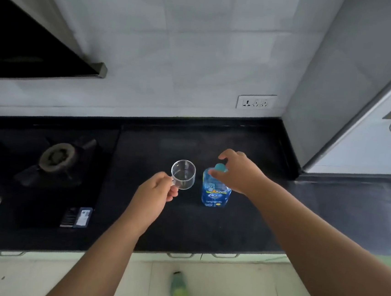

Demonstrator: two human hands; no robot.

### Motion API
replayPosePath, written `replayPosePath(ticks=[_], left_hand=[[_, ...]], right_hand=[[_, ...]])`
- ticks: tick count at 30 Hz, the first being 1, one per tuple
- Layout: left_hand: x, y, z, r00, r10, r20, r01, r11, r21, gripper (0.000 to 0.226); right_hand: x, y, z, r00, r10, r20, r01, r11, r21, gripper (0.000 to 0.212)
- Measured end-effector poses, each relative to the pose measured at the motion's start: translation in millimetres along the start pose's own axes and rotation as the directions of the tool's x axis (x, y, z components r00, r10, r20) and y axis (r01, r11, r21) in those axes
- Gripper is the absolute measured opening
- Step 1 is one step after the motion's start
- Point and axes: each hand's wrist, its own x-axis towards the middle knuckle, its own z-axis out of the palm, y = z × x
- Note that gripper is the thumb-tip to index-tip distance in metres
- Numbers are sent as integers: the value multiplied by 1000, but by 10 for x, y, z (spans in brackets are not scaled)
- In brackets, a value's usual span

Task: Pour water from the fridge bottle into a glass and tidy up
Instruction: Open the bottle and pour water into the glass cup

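Observation:
A clear glass mug (183, 175) stands upright on the black countertop (242, 219), and it looks empty. My left hand (159, 191) pinches its handle from the near side. Just to its right stands a blue plastic water bottle (215, 192) with a teal cap (220, 167) and a blue label. My right hand (237, 172) reaches over the bottle's top, fingers curled round the cap. Much of the bottle's neck is hidden under that hand.
A black gas hob (44, 171) with a burner (56, 157) lies to the left, knobs at its near edge. A chimney hood (32, 46) hangs at upper left. A wall socket (256, 101) sits behind. A grey wall corner (324, 112) bounds the counter on the right.

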Motion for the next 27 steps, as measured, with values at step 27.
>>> replayPosePath(ticks=[27], left_hand=[[1451,-856,1350,896,-414,161,429,900,-77,26]], right_hand=[[233,910,-44,976,203,-73,-198,978,63,35]])
